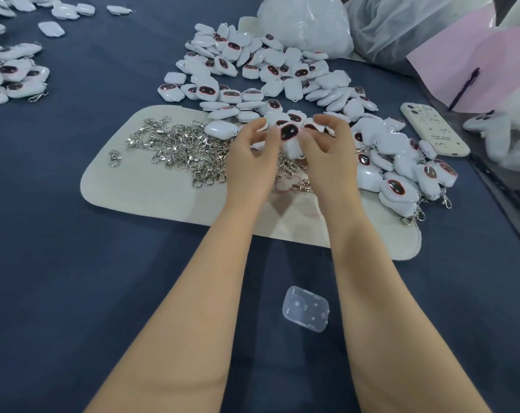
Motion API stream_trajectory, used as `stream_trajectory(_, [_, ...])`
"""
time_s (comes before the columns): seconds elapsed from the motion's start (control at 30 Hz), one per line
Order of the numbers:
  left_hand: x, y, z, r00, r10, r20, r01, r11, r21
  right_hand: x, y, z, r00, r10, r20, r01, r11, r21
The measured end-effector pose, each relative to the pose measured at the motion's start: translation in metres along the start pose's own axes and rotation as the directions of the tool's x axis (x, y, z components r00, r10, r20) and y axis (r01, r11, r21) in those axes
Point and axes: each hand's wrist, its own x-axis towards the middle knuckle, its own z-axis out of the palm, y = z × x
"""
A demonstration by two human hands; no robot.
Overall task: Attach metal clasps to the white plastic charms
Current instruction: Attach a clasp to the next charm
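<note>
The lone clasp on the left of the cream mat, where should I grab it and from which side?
Pinch the lone clasp across its narrow middle, coming straight down from above. It lies flat on the mat, apart from the clasp pile, so nothing tangles it, with bare mat around it for fingertips. The left hand looks nearer.

A single wide-angle head camera looks forward and steeply down from close above the dark blue table, both forearms reaching away from it.

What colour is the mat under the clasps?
The mat is cream, seen in the head view.
</note>
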Motion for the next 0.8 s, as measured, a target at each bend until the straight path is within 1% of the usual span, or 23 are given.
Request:
stream_trajectory(0.07, [0.000,0.000,0.000,0.999,-0.014,0.053,0.011,0.998,0.059,-0.002,0.001,0.002,0.999,-0.005,0.037,0.005,1.000,-0.003])
stream_trajectory(0.13, [0.001,-0.001,0.000,0.998,-0.035,0.058,0.031,0.997,0.067,-0.002,0.001,0.004,0.999,-0.036,0.030,0.036,0.999,-0.006])
stream_trajectory(0.17, [0.003,0.000,-0.001,0.998,-0.048,0.038,0.046,0.998,0.031,0.000,0.001,0.004,0.998,-0.055,0.003,0.055,0.998,-0.031])
stream_trajectory(0.2, [0.004,0.000,-0.002,0.998,-0.070,0.007,0.070,0.997,-0.031,0.002,0.001,0.003,0.997,-0.073,-0.034,0.069,0.993,-0.099])
stream_trajectory(0.23, [0.005,0.001,-0.004,0.994,-0.102,-0.031,0.098,0.989,-0.113,0.005,0.002,0.002,0.993,-0.093,-0.070,0.076,0.974,-0.215])
stream_trajectory(0.27, [0.006,0.002,-0.005,0.988,-0.139,-0.070,0.122,0.971,-0.206,0.007,0.004,-0.001,0.990,-0.110,-0.087,0.071,0.929,-0.363])
stream_trajectory(0.33, [0.008,0.004,-0.008,0.971,-0.198,-0.135,0.134,0.916,-0.379,0.009,0.010,-0.004,0.997,-0.066,-0.043,0.023,0.766,-0.643])
stream_trajectory(0.37, [0.008,0.005,-0.009,0.965,-0.210,-0.155,0.124,0.892,-0.434,0.007,0.012,-0.002,1.000,-0.027,0.011,0.026,0.681,-0.732])
stream_trajectory(0.4, [0.009,0.005,-0.010,0.963,-0.212,-0.168,0.111,0.875,-0.470,0.004,0.014,0.003,0.997,-0.010,0.082,0.071,0.613,-0.787])
stream_trajectory(0.43, [0.008,0.007,-0.010,0.961,-0.215,-0.174,0.100,0.858,-0.504,0.000,0.017,0.011,0.986,-0.018,0.166,0.146,0.576,-0.805])
stream_trajectory(0.47, [0.008,0.008,-0.010,0.957,-0.225,-0.183,0.096,0.843,-0.530,-0.004,0.018,0.019,0.968,-0.040,0.248,0.226,0.573,-0.788])
stream_trajectory(0.53, [0.009,0.009,-0.011,0.947,-0.246,-0.206,0.095,0.828,-0.552,-0.010,0.018,0.030,0.930,-0.087,0.356,0.329,0.626,-0.707])
stream_trajectory(0.57, [0.009,0.009,-0.011,0.944,-0.250,-0.215,0.094,0.829,-0.552,-0.010,0.017,0.032,0.925,-0.103,0.367,0.340,0.657,-0.673])
stream_trajectory(0.63, [0.010,0.009,-0.012,0.940,-0.259,-0.222,0.099,0.829,-0.550,-0.009,0.017,0.031,0.935,-0.119,0.334,0.320,0.691,-0.649])
stream_trajectory(0.73, [0.010,0.009,-0.011,0.942,-0.266,-0.205,0.112,0.823,-0.556,-0.007,0.017,0.029,0.947,-0.133,0.294,0.300,0.695,-0.653])
stream_trajectory(0.8, [0.009,0.009,-0.009,0.951,-0.256,-0.175,0.115,0.816,-0.567,-0.007,0.017,0.029,0.952,-0.154,0.266,0.293,0.716,-0.634])
